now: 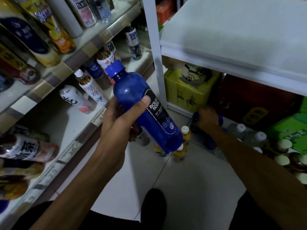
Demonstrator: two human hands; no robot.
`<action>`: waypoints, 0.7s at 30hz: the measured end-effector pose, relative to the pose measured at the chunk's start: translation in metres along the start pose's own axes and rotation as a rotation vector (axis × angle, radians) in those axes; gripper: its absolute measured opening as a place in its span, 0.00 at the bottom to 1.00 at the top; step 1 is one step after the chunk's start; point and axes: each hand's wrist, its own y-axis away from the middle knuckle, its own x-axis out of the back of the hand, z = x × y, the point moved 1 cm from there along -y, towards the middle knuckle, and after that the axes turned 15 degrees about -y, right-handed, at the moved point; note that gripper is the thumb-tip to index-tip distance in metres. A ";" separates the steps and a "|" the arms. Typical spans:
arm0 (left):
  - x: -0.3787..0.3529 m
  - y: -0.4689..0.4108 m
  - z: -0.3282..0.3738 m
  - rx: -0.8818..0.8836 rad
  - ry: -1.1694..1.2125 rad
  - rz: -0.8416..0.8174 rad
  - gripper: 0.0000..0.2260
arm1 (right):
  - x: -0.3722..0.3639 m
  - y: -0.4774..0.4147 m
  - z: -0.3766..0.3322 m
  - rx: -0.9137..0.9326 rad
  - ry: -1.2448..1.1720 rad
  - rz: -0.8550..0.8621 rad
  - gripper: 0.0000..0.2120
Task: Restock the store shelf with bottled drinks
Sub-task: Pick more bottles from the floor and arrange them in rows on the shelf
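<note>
Blue soda btl (131, 90) clamped in L grip (119, 123); R grip (206, 117) curled round another blue btl (195, 117) on floor (182, 180).

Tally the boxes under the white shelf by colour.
Yellow-green box: 1
Dark red box: 1
Green box: 1
Total: 3
A green sliver at the right edge may be another box; cannot tell.
</note>
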 end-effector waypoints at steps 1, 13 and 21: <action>-0.001 -0.003 0.000 0.001 0.002 0.003 0.21 | 0.006 0.005 0.000 0.001 -0.063 0.020 0.15; -0.025 -0.023 0.026 -0.006 0.239 -0.044 0.18 | 0.203 0.132 -0.048 0.423 -1.270 0.502 0.39; -0.050 -0.021 0.030 0.098 0.273 -0.145 0.16 | 0.140 0.140 -0.057 0.187 -1.920 0.036 0.30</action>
